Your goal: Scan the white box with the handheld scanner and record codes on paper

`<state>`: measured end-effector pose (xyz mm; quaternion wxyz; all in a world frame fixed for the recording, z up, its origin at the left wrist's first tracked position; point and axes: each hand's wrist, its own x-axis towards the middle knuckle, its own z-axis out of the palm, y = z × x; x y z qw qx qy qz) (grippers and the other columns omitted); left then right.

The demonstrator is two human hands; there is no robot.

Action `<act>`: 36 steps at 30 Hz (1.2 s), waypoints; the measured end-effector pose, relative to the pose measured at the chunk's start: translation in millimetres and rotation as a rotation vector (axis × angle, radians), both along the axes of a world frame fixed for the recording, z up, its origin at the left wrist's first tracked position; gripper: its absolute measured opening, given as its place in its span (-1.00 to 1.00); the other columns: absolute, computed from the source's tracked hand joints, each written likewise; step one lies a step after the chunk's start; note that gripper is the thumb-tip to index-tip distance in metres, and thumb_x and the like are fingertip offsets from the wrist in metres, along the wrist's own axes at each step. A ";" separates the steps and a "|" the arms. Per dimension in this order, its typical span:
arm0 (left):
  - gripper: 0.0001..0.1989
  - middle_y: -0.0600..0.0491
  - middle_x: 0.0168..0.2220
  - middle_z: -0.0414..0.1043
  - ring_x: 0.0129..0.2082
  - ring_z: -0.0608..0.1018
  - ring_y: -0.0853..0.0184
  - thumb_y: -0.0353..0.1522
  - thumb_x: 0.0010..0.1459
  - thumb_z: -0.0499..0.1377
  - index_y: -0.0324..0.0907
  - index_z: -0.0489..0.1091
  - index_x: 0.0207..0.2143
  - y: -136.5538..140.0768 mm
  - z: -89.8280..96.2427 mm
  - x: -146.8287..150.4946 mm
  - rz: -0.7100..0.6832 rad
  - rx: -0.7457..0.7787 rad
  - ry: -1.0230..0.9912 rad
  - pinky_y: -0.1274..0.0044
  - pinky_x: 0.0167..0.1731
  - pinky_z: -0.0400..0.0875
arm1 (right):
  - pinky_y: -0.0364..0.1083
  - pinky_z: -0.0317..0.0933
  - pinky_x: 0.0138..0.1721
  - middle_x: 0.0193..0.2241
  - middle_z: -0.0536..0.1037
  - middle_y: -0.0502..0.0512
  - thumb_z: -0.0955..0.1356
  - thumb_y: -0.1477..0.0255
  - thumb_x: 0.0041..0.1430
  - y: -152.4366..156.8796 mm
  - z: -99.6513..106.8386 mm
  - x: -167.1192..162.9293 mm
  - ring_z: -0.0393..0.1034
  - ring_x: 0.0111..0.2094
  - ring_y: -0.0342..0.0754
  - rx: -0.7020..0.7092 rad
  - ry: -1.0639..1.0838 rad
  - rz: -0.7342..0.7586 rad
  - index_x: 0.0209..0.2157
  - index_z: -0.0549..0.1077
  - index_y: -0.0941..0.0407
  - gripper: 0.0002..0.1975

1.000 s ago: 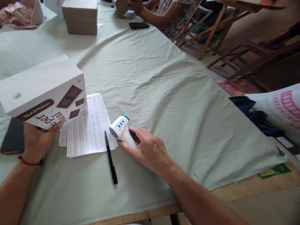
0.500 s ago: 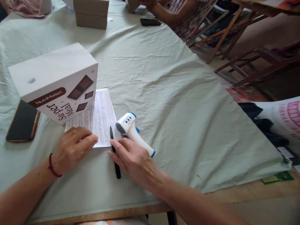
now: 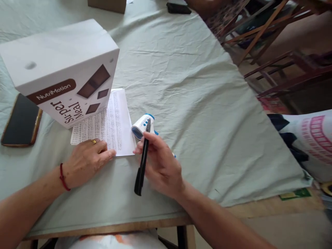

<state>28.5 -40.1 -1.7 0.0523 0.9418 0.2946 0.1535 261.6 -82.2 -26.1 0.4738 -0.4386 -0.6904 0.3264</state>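
Observation:
A black pen (image 3: 141, 166) is held up in my right hand (image 3: 166, 166), gripped between thumb and fingers with its tip pointing away from me. Just behind that hand lies a white and blue infrared thermometer (image 3: 142, 125), its handle mostly hidden by my fingers. My left hand (image 3: 89, 159), with a ring and a red cord bracelet, rests on the near edge of printed sheets (image 3: 115, 121), fingers laid on the paper. A white NutriMotion box (image 3: 70, 83) stands on the far left part of the sheets and covers some of the print.
Left of the box lies a dark phone (image 3: 20, 121) in a brown case. A cardboard box (image 3: 107, 4) and a black object (image 3: 178, 7) sit at the far side of the pale green tablecloth (image 3: 197, 103). A printed white bag (image 3: 316, 141) and wooden chairs are at right.
My right hand has closed on the pen and lifted it off the cloth. My left hand stays on the sheets. The view has shifted, so the boxes appear higher.

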 end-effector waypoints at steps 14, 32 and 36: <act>-0.73 0.05 -0.39 0.35 -0.45 0.35 0.35 -0.47 0.35 -0.04 -0.15 0.44 -0.10 -0.5 2.2 -0.1 -0.044 0.009 0.061 0.53 -0.49 0.22 | -0.17 0.27 -0.55 -0.53 0.47 -0.04 0.32 0.62 0.08 4.2 9.2 -18.2 0.36 -0.56 -0.16 -0.001 -0.100 -0.131 -0.35 0.42 0.08 -0.84; -0.74 0.07 -0.41 0.34 -0.47 0.32 0.36 -0.49 0.31 0.01 -0.11 0.44 -0.08 0.1 1.8 0.1 -0.045 0.022 0.087 0.54 -0.50 0.19 | -0.19 0.29 -0.52 -0.55 0.49 -0.05 0.30 0.52 0.17 3.8 4.4 -20.5 0.36 -0.56 -0.18 -0.006 -0.189 -0.079 -0.36 0.43 0.09 -0.92; -0.74 0.07 -0.40 0.34 -0.47 0.32 0.36 -0.49 0.32 0.00 -0.11 0.42 -0.07 0.0 1.6 0.1 -0.048 0.021 0.098 0.54 -0.50 0.20 | -0.18 0.29 -0.50 -0.56 0.46 -0.07 0.30 0.52 0.18 3.5 2.3 -19.5 0.34 -0.56 -0.18 0.008 -0.185 -0.065 -0.37 0.42 0.09 -0.91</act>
